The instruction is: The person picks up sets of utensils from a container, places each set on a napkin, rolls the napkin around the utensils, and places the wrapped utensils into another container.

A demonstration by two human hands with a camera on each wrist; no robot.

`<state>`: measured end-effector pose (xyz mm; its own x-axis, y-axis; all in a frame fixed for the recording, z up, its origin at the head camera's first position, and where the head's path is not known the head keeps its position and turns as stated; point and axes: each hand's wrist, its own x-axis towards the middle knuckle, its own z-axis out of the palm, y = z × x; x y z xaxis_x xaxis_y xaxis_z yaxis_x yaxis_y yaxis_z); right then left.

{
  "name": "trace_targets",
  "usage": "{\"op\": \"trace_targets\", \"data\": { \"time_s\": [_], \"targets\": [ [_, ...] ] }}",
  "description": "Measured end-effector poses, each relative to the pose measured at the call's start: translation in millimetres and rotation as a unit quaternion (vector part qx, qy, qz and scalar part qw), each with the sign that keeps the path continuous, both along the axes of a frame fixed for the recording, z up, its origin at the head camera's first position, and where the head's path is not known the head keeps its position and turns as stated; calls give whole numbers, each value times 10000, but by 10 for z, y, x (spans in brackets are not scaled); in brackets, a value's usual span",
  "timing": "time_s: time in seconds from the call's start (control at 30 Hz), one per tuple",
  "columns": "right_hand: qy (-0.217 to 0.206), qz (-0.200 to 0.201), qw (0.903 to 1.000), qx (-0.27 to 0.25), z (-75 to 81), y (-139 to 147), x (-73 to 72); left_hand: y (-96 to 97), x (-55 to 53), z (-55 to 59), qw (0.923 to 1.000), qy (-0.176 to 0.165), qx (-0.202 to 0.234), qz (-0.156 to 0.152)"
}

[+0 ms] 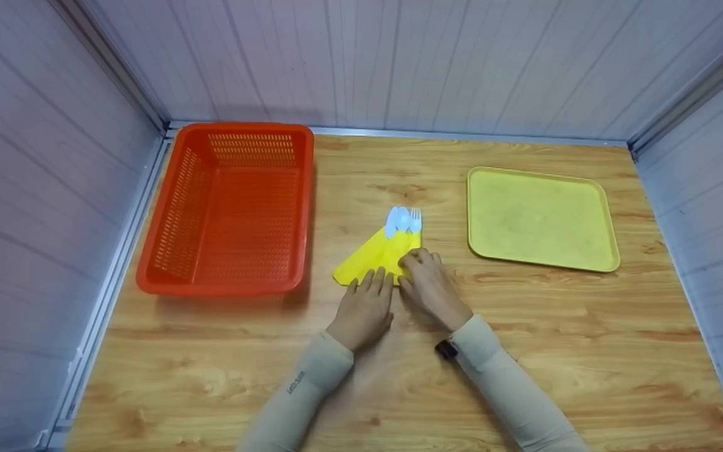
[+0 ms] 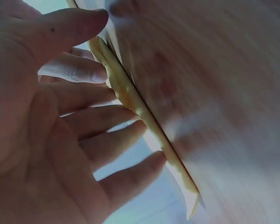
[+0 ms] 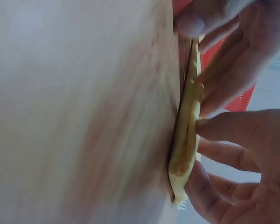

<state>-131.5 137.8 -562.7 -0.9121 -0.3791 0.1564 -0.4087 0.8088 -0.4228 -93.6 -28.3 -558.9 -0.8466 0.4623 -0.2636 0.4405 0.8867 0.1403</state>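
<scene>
A folded yellow napkin (image 1: 373, 253) lies on the table in the head view. The heads of a pale knife (image 1: 391, 221), spoon (image 1: 403, 220) and fork (image 1: 416, 220) stick out of its far end. My left hand (image 1: 364, 307) rests its straight fingertips on the napkin's near left part. On the near right edge, my right hand (image 1: 432, 285) touches the cloth with bent fingers, its thumb set apart from them. Both wrist views show the napkin (image 2: 151, 123) edge-on as a thin layered strip, with fingertips against it. The cutlery handles are hidden under the cloth.
To the left stands a red plastic basket (image 1: 223, 290) with slotted walls. A yellow-green tray (image 1: 540, 220) lies on the right of the wooden table (image 1: 587, 351). Pale panel walls (image 1: 399, 63) enclose the back and both sides.
</scene>
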Motion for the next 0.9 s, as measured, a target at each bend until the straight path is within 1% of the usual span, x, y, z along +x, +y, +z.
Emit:
{"op": "trace_targets", "data": {
  "time_s": [0.1,0.2,0.37,0.43,0.5,0.57,0.67,0.77,0.9],
  "targets": [
    [43,240,9996,153,30,30,-24,15,1,7,9999,-62,-82,117],
    [-7,488,9975,518,57,40,-57,11,0,15,9998,-10,-94,196],
    [-231,817,9918,956,96,33,-116,-18,-9,7,9986,233,-253,401],
    [-306,875,9905,1016,106,31,-139,-34,-11,-1,9980,330,-252,475],
    [-314,948,9886,1125,110,32,-164,-47,-10,-2,9977,374,-160,545],
    [-275,1053,9857,1286,109,33,-189,-60,-9,3,9976,333,-39,613],
    [-202,1188,9806,1546,110,29,-220,-87,-21,20,9968,134,132,772],
    [-185,1191,9751,1861,118,16,-246,-129,-49,44,9950,-39,270,957],
    [-230,1161,9663,2286,135,-3,-271,-213,-92,74,9906,-111,471,1277]
  ]
}}
